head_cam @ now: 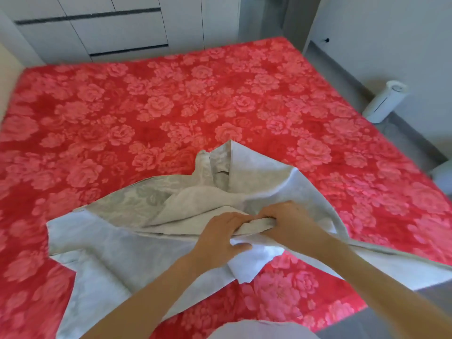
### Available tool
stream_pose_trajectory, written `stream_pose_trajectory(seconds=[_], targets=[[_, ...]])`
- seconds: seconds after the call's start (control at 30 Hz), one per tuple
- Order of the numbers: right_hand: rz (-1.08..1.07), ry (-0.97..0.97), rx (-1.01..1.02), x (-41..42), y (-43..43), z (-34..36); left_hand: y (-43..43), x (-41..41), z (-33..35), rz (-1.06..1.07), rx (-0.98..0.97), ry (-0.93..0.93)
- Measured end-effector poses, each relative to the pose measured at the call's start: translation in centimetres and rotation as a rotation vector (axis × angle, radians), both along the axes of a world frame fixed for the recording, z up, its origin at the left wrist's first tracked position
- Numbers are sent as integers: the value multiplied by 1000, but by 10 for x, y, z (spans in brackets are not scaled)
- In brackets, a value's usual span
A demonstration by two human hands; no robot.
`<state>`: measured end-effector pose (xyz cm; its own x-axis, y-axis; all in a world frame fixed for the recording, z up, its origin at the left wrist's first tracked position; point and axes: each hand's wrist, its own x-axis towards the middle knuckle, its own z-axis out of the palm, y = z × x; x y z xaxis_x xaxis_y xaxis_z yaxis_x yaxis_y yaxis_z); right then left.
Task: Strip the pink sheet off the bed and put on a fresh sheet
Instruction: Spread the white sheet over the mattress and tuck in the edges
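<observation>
Pink-red rose-patterned sheet point(171, 101) seen spread flat and wide, not yet stripped. Pale grey floral-woven fresh sheet point(115, 253) laid partly unfolded on near half of it, bunched at middle. Bunched fold gripped by left hand point(221, 241), fingers curled round cloth. Same fold clamped by right hand point(288, 222), just beside left. White drawer cabinet point(97, 33) seen at far side. White cylindrical appliance point(384, 101) stood on grey floor point(362, 326) at right.

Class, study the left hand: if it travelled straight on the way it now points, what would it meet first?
The left hand points toward the upper right of the picture; past the bunched grey sheet it grips, it would probably meet the right hand, which holds the same fold. Depth is unclear.
</observation>
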<state>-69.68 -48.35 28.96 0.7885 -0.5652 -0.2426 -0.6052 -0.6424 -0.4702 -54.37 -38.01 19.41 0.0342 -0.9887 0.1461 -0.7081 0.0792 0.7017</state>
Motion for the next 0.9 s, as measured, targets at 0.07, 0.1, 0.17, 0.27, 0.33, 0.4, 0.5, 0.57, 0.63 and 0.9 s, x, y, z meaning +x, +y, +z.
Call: stream_pose_trajectory(seconds=[0.07, 0.1, 0.17, 0.27, 0.33, 0.4, 0.5, 0.57, 0.63, 0.9], targets=[[-38, -47, 53, -13, 18, 34, 9, 4, 11, 121, -96, -56], [-64, -99, 41, -21, 28, 46, 16, 9, 17, 195, -99, -70], [-154, -215, 6, -39, 46, 67, 40, 23, 23, 297, -44, -118], [-209, -329, 60, -69, 69, 96, 86, 45, 20, 390, 45, -180], [-233, -415, 118, -86, 82, 111, 118, 58, 13, 460, 122, -195], [-280, -508, 141, -104, 90, 124, 151, 74, -1, 569, 224, -206], [-423, -596, 73, -127, 79, 121, 199, 95, -18, 668, 412, -264], [-567, -520, -90, -134, 59, 101, 218, 101, -20, 638, 522, -278], [-680, -291, -291, -134, 38, 75, 220, 96, -13, 530, 619, -270], [-302, 353, -394, -80, 27, 25, 165, 14, 80, 142, 632, 220]])
